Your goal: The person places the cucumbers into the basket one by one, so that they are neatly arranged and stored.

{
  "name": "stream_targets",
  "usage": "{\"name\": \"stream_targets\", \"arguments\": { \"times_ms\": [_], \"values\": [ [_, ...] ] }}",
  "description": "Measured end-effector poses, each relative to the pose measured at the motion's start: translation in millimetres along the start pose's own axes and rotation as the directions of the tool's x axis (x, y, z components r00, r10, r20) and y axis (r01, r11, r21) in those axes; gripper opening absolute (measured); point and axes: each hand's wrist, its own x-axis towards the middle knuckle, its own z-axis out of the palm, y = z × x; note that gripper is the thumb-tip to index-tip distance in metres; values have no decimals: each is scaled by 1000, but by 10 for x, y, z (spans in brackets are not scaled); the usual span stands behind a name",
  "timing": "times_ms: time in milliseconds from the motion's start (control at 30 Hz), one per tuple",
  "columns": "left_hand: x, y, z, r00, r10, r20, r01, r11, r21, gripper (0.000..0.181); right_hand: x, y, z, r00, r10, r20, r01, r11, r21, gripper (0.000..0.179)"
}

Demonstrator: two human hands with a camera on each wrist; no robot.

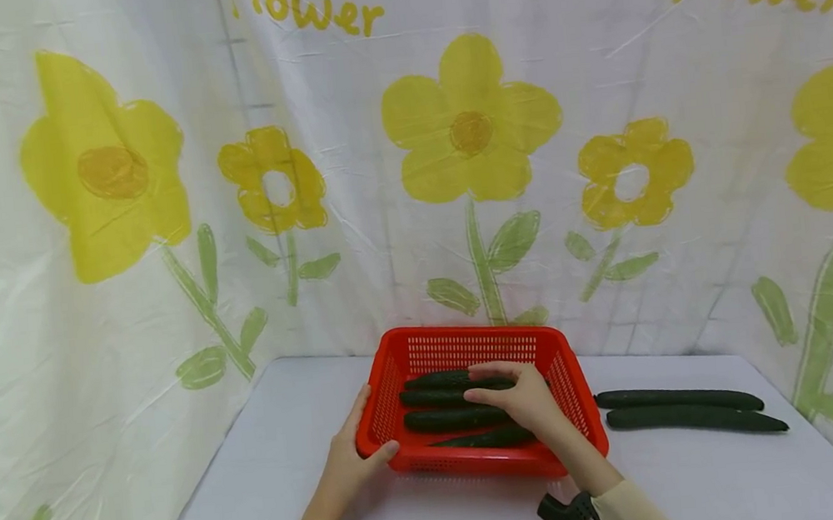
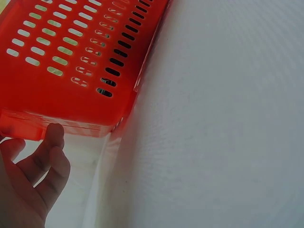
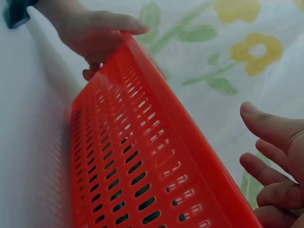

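A red plastic basket [image 1: 481,458] with slotted walls stands on the table, several dark green cucumbers [image 1: 443,420] lying side by side in it. My left hand [image 1: 351,459] holds the basket by its left front corner, thumb at the rim; in the right wrist view that hand [image 3: 97,35] has its thumb over the edge and fingers below. Above the cucumbers, inside the basket's right half, hovers my right hand [image 1: 523,396]. Its thumb and fingers [image 3: 270,127] are spread apart in the right wrist view, with nothing between them. Whether a fingertip touches a cucumber is hard to tell.
Two more cucumbers, an upper one [image 1: 678,399] and a lower one [image 1: 695,419], lie on the white table [image 1: 257,485] to the right of the basket. A curtain [image 1: 356,257] printed with yellow flowers hangs behind the table and along its sides.
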Motion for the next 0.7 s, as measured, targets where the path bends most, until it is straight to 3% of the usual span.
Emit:
{"name": "stream_targets", "arguments": {
  "times_ms": [267, 700],
  "values": [
    [27, -2, 11, 1000, 21, 1, -21, 999, 34, 95, -88, -15, -189, 999, -21, -25, 20, 999, -33, 40],
    [19, -39, 2, 1000, 27, 7, -27, 999, 29, 94, -306, 46, -753, 992, 45, -114, -49, 998, -35, 53]
  ]
}}
